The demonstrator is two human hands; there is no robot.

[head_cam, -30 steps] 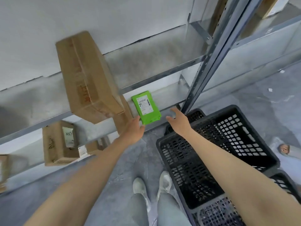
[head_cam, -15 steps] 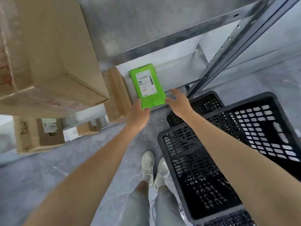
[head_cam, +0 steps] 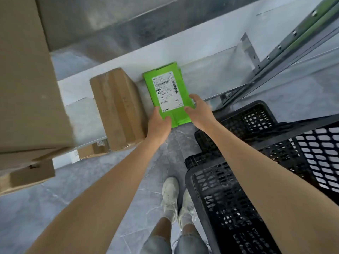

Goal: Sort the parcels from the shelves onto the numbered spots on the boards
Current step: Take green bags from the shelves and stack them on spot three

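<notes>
A flat green parcel point(head_cam: 166, 88) with a white shipping label lies on a low metal shelf point(head_cam: 211, 77), its near end sticking out over the shelf's front edge. My left hand point(head_cam: 159, 123) grips its near left corner, thumb on top. My right hand point(head_cam: 200, 111) holds its near right edge, fingers curled over the side. A brown cardboard parcel point(head_cam: 119, 107) lies on the same shelf just left of the green one.
A large cardboard box point(head_cam: 27, 79) fills the upper left on a higher shelf, with smaller boxes point(head_cam: 27, 175) below it. Black perforated plastic crates point(head_cam: 256, 171) stand on the grey floor to the right, beside a slanted metal shelf post point(head_cam: 286, 50).
I have leaned in closer and lower. Both hands reached forward and closed on the near end of the green parcel, which now overhangs the shelf edge.
</notes>
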